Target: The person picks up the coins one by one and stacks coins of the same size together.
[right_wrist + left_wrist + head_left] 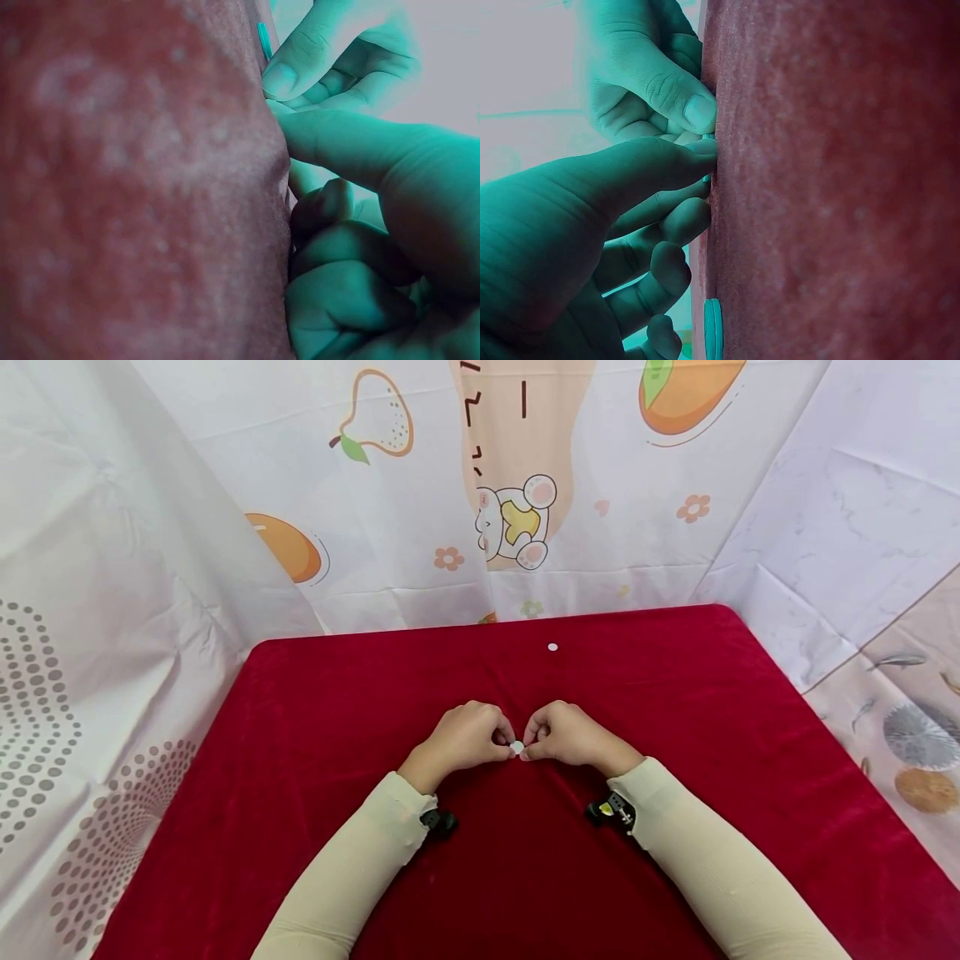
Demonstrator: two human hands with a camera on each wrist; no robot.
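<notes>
A small white disc (517,747) lies at the middle of the red cloth, caught between the fingertips of both hands. My left hand (471,737) pinches its left side with thumb and forefinger. From the other side, my right hand (573,737) pinches it the same way, its remaining fingers curled in. Both wrist views show the thumbs almost meeting low on the cloth, with most of the disc hidden behind them. A second white disc (552,647) lies farther back, apart from both hands; seen edge-on in the left wrist view, a disc (713,330) shows a seam along its rim.
A red velvety cloth (360,693) covers the table, with slight creases near the hands. White printed curtains (405,527) hang behind the table and along both sides. Each wrist carries a small dark camera (439,822) under the sleeve cuff.
</notes>
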